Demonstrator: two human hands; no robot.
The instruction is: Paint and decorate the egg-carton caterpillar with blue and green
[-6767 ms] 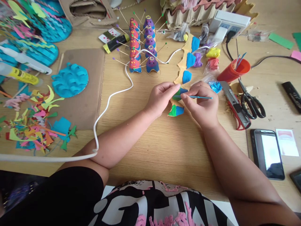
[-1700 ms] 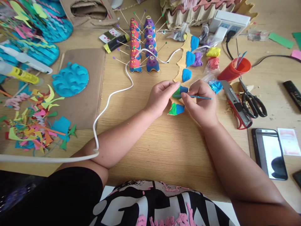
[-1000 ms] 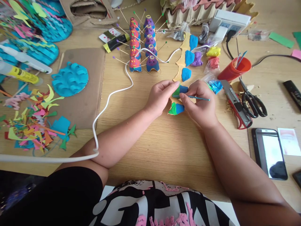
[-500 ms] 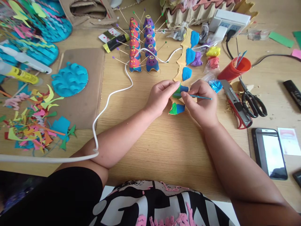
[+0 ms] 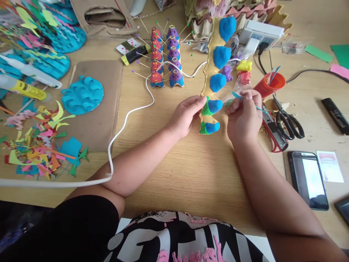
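Strip [image 5: 214, 71] is pinched toward its near end by the left hand [image 5: 188, 115], right of the purple row [image 5: 174, 54]. Tool [image 5: 236, 95] is grasped in the right hand [image 5: 244, 118], apart from the strip, near the cup [image 5: 263, 86].

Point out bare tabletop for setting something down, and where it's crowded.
Bare wood lies between the forearms, and between the cardboard sheet and left hand, crossed by the white cable. Crowded: around the paper scraps, and around the orange cup and scissors.
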